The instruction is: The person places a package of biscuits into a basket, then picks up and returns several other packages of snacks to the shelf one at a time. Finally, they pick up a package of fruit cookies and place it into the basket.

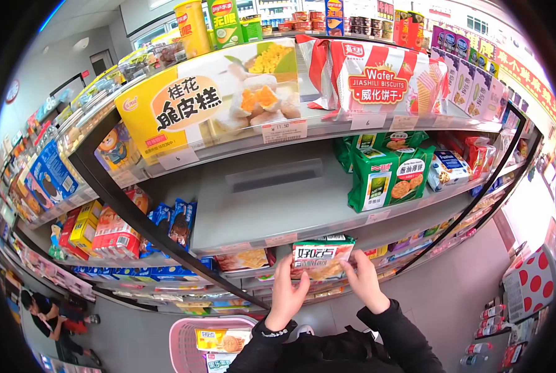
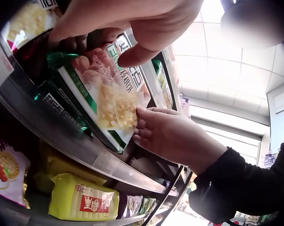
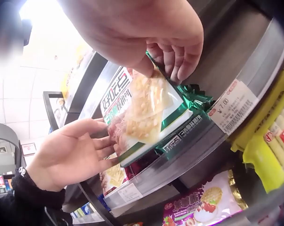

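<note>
Both hands hold a white-and-green biscuit packet at the front of a lower shelf, one hand at each end. In the head view my left hand grips its left end and my right hand its right end. The left wrist view shows the left thumb lying over the packet's printed face. Seen from the right wrist, the right hand has its thumb on the face and fingers curled at the green crimped end. Left fingers bear on the opposite side.
A pink basket holding a yellow packet stands low by the left arm. Above are a bare grey shelf stretch, green cracker packs and wafer bags. A price tag lines the shelf edge. Someone sits far left.
</note>
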Tool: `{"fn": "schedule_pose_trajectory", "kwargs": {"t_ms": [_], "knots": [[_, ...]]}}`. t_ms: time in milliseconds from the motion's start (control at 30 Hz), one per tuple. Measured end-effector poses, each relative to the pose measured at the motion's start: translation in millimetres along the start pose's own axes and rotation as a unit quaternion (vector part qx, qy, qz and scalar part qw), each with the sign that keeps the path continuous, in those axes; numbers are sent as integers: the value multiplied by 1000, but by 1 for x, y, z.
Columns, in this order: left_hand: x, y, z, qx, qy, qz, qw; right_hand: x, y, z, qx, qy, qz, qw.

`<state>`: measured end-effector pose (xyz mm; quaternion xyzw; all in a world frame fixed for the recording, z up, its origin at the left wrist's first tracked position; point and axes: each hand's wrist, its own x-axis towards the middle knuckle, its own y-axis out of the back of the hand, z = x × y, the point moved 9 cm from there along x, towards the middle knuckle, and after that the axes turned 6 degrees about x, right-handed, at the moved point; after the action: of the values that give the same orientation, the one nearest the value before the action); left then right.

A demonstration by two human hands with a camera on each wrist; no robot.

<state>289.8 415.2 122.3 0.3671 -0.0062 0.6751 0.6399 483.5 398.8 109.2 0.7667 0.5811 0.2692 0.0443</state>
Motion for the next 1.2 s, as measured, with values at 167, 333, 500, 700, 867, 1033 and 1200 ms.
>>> {"fn": "schedule_pose_trajectory", "kwargs": {"t_ms": [167, 333, 500, 700, 867, 1033, 1200], "knots": [[-36, -3, -24, -150, 114, -126, 974, -22, 10, -14, -3, -31, -59, 998], [-44, 21, 0, -300, 94, -120, 942, -29, 21, -41, 26, -40, -92, 995], [-11, 70, 25, -300, 64, -18, 952, -5, 27, -107, 127, 69, -115, 983], [68, 110, 49, -301, 105, -18, 948, 33, 15, -187, 39, 245, -191, 950], [129, 116, 25, -201, 141, -81, 966, 80, 1, -197, 28, 311, -135, 941], [179, 106, 22, -135, 153, -84, 975, 125, -20, -189, -33, 308, -80, 947], [218, 89, 17, -126, 146, -136, 972, 166, -29, -183, -136, 313, -23, 940]]}}
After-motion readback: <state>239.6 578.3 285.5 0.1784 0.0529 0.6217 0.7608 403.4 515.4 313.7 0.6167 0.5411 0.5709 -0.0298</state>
